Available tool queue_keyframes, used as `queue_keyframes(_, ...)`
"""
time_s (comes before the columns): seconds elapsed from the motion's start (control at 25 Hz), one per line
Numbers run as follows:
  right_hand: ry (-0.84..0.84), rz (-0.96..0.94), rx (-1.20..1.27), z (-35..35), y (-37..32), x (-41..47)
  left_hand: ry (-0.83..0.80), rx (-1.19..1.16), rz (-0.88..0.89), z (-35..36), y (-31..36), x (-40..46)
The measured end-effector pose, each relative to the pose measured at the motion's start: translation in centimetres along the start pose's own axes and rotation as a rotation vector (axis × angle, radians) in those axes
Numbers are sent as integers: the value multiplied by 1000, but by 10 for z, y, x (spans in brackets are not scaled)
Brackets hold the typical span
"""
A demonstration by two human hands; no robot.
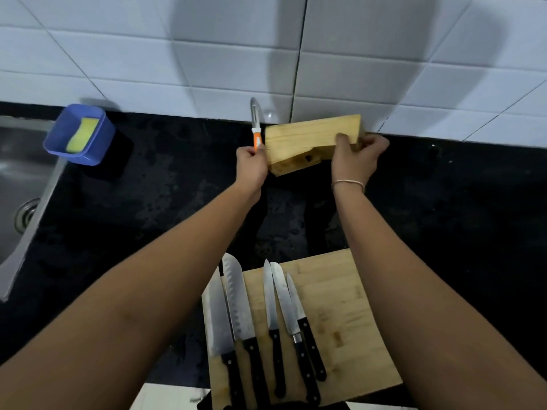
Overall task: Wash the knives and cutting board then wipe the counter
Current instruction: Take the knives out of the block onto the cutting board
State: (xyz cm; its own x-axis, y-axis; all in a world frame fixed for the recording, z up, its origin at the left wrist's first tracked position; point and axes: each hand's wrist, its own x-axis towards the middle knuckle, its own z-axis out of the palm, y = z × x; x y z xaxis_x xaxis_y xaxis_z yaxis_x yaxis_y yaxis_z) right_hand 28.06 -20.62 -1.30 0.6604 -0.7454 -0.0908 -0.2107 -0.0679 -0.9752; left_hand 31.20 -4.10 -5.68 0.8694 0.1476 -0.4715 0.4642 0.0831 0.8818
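Note:
Several black-handled knives [272,315] lie side by side on a wooden cutting board [349,315] at the counter's front edge. At the back of the black counter [154,208], my right hand [356,155] grips the right end of a wooden knife block [307,137], which is tilted near the tiled wall. My left hand [251,165] holds the orange handle of a peeler [256,125], its metal head pointing up, right beside the block's left end.
A blue tub [97,149] holding a yellow sponge [82,134] stands at the back left next to a steel sink [17,184] with its drain visible. White wall tiles [384,54] rise behind the counter. The counter surface looks wet and speckled.

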Motion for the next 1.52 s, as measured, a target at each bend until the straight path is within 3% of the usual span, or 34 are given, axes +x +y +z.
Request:
queue_keyframes(0.08,-88,-196,-118,17,-24,-18,51,-6,0,-15,0,-2)
queue_keyframes(0.2,-447,-483,-438,54,-65,-43,150,-38,-4,-60,1,-10)
queue_keyframes(0.28,-638,-600,-548,88,-91,-62,228,-61,4,-101,6,-15)
queue_keyframes(0.36,-712,-627,-521,127,-112,-86,371,-43,56,-143,13,-17)
queue_keyframes(0.48,-712,-708,-537,185,-129,-119,582,36,119,-193,22,-21)
queue_keyframes(0.56,-722,-781,-584,220,-134,-141,628,20,105,-220,19,-22)
queue_keyframes(0.92,-690,-783,-790,312,-138,-174,536,50,83,-258,-4,-14)
queue_keyframes(1.16,-626,-906,-920,313,-129,-191,561,82,114,-253,-2,-18)
queue_keyframes(1.44,-619,-827,-753,255,-107,-186,549,134,165,-224,-3,-46)
queue_keyframes(1.52,-698,-715,-700,223,-95,-179,519,169,190,-203,-6,-62)
